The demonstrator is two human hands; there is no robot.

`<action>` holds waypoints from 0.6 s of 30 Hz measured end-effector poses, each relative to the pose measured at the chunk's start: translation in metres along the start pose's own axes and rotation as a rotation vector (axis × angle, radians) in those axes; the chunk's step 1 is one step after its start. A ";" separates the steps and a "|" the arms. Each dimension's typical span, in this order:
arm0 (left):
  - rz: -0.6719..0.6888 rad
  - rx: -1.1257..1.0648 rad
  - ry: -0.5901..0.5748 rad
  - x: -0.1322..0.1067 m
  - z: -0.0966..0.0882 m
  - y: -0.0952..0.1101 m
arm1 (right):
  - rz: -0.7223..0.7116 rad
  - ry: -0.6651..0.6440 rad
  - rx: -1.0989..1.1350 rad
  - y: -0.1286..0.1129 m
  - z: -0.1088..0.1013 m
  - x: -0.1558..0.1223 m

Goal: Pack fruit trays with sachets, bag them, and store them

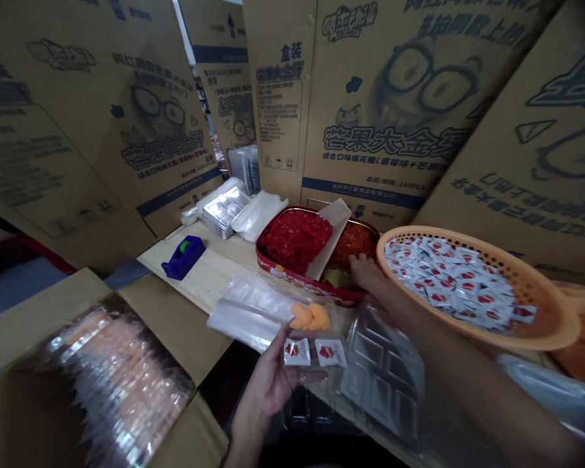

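My left hand is closed on a clear plastic tray held over the table's front edge. In that tray lie several orange pieces and two small white sachets with red prints. My right hand reaches into the right part of a red tin. Its fingers are bent down among small orange-red wrapped pieces; what they grip is hidden. Red pieces fill the tin's left part, behind a pale cardboard divider. Another clear compartment tray lies beneath my right forearm.
An orange basket of white sachets stands at right. A blue tape dispenser, stacked clear trays and clear bags lie on the table. An open carton of packed bags is at left. Large cardboard boxes stand behind.
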State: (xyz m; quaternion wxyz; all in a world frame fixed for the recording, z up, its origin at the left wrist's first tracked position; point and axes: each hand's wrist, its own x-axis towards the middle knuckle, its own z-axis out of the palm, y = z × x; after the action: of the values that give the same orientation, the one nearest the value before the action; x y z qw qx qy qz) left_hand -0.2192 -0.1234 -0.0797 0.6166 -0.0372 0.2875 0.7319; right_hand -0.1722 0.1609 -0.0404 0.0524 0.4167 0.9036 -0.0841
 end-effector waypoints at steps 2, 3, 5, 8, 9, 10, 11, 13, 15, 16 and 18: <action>0.038 0.000 0.020 -0.001 -0.004 0.005 | 0.063 0.020 -0.047 -0.003 0.005 0.013; 0.051 -0.005 0.028 -0.001 -0.006 0.008 | 0.080 0.029 -0.062 -0.004 0.007 0.017; 0.068 -0.023 0.040 0.001 -0.009 0.012 | 0.071 0.023 -0.080 -0.003 0.007 0.022; 0.093 -0.050 0.055 0.006 -0.012 0.018 | -0.006 -0.021 -0.081 0.001 0.007 0.022; 0.105 -0.057 0.054 0.008 -0.013 0.020 | -0.040 -0.035 -0.073 0.002 0.008 0.021; 0.116 -0.065 0.051 0.010 -0.013 0.022 | -0.074 -0.045 -0.061 0.003 0.009 0.020; 0.126 -0.072 0.046 0.011 -0.013 0.024 | -0.105 -0.052 -0.044 0.003 0.011 0.019; 0.142 -0.082 0.039 0.013 -0.014 0.028 | -0.155 -0.062 0.006 0.001 0.015 0.016; 0.155 -0.081 0.048 0.013 -0.014 0.031 | -0.178 -0.066 0.071 -0.001 0.017 0.015; 0.163 -0.080 0.054 0.014 -0.015 0.033 | -0.179 -0.067 0.109 -0.001 0.016 0.014; 0.183 -0.084 0.061 0.014 -0.015 0.035 | -0.162 -0.065 0.191 -0.001 0.012 0.011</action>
State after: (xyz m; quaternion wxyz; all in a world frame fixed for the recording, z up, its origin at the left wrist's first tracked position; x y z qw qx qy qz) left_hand -0.2596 -0.1205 -0.0853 0.5360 -0.0588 0.2774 0.7952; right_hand -0.1799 0.1659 -0.0534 0.0346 0.3424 0.9200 -0.1872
